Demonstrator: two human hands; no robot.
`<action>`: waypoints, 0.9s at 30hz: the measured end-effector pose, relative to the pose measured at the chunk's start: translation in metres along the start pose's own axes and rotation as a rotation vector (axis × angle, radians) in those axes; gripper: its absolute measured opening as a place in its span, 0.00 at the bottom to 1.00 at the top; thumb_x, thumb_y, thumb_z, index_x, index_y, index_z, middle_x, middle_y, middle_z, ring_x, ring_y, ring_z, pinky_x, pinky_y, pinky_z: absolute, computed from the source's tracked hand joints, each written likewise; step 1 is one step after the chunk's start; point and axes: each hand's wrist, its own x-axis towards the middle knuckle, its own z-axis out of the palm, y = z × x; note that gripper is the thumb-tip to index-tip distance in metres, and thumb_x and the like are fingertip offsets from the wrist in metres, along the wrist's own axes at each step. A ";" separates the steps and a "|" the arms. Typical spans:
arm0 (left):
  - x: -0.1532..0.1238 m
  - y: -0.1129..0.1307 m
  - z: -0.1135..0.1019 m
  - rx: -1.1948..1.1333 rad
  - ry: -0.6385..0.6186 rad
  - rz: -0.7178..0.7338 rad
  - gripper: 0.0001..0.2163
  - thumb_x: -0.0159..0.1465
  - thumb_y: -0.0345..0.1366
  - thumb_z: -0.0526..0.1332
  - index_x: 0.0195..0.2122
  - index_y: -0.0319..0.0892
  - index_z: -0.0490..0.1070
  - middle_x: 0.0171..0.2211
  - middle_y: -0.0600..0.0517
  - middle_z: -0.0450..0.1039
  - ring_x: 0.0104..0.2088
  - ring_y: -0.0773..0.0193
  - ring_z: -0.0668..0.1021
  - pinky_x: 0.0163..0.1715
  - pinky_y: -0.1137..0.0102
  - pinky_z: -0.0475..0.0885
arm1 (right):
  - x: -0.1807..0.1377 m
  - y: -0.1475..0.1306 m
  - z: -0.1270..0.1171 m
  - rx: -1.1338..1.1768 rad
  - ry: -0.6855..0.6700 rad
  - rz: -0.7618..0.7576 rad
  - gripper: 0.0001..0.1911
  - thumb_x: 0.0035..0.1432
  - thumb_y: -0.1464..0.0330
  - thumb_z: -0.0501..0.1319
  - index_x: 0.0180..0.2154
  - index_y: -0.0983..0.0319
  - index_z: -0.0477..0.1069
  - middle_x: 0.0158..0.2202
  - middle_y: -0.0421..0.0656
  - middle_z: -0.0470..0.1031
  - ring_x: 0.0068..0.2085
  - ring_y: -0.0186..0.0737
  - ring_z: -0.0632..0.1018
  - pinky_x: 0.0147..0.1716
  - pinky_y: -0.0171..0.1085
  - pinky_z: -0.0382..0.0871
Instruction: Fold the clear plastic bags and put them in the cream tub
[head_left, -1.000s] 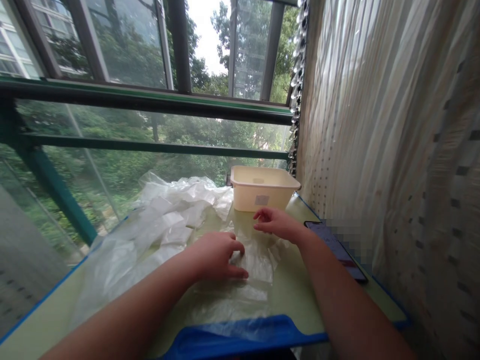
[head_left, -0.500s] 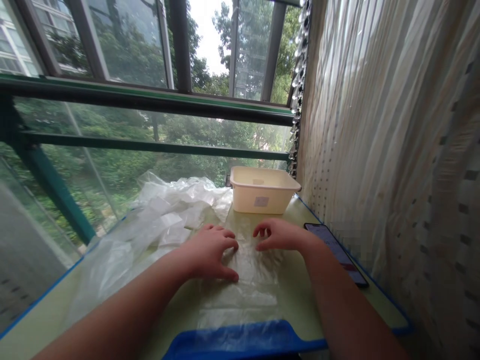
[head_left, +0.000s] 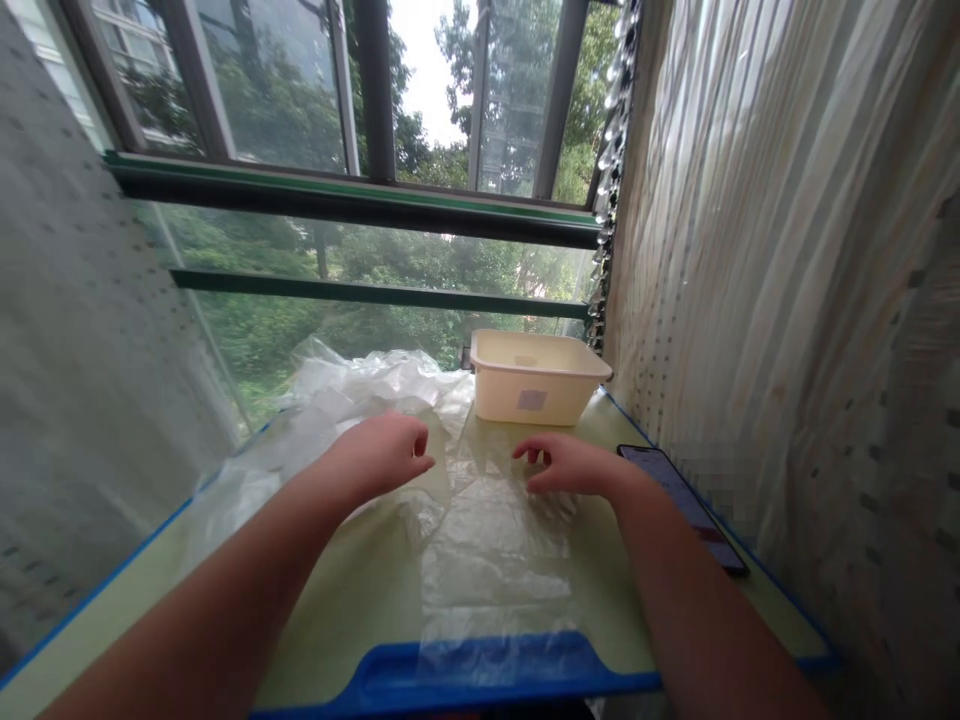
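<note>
A clear plastic bag (head_left: 495, 570) lies flat in front of me, its near end over the table's blue edge. My right hand (head_left: 566, 465) is at its upper right part, with fingers loosely bent and a gap between thumb and forefinger. To the left, my left hand (head_left: 382, 450) is at the border of a crumpled heap of clear plastic bags (head_left: 352, 375). Its fingers are curled, with thumb and forefinger apart and nothing visible between them; the other fingertips are partly hidden.
A cream plastic bin (head_left: 536, 395) with a small label stands at the back of the pale green table (head_left: 352, 600). On the right lies a phone (head_left: 679, 505). A striped curtain (head_left: 750, 250) hangs along the right, and windows with a dark rail (head_left: 360, 215) are behind.
My left hand has moved left and away from me, off the flat bag, and its fingers have curled more. My right hand has hardly moved. The view has shifted slightly.
</note>
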 end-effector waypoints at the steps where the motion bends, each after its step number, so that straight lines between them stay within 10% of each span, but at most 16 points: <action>1: -0.002 -0.001 -0.001 0.006 -0.031 -0.005 0.13 0.52 0.46 0.56 0.26 0.43 0.73 0.28 0.50 0.73 0.26 0.62 0.74 0.23 0.72 0.62 | 0.001 -0.001 0.001 -0.010 -0.004 -0.002 0.25 0.40 0.65 0.64 0.44 0.59 0.71 0.40 0.43 0.71 0.33 0.37 0.73 0.30 0.32 0.65; 8: -0.013 0.008 0.004 0.125 -0.252 -0.023 0.19 0.43 0.50 0.61 0.29 0.41 0.74 0.27 0.47 0.73 0.25 0.57 0.74 0.20 0.69 0.62 | 0.006 0.001 0.007 -0.060 0.024 -0.014 0.26 0.39 0.65 0.65 0.44 0.59 0.71 0.40 0.45 0.71 0.34 0.38 0.73 0.32 0.33 0.66; 17: -0.014 0.015 0.008 0.145 -0.241 0.000 0.10 0.44 0.40 0.61 0.26 0.43 0.69 0.28 0.50 0.71 0.27 0.59 0.72 0.21 0.71 0.59 | 0.008 0.003 0.009 -0.020 -0.035 -0.006 0.25 0.39 0.65 0.65 0.44 0.59 0.71 0.40 0.44 0.71 0.34 0.37 0.73 0.32 0.33 0.66; 27: -0.007 0.009 0.011 -0.317 -0.258 0.150 0.06 0.46 0.34 0.58 0.24 0.42 0.61 0.24 0.56 0.67 0.25 0.65 0.72 0.20 0.73 0.63 | 0.009 0.004 0.010 -0.008 -0.032 0.001 0.26 0.39 0.65 0.65 0.45 0.59 0.71 0.39 0.44 0.71 0.34 0.38 0.73 0.32 0.33 0.66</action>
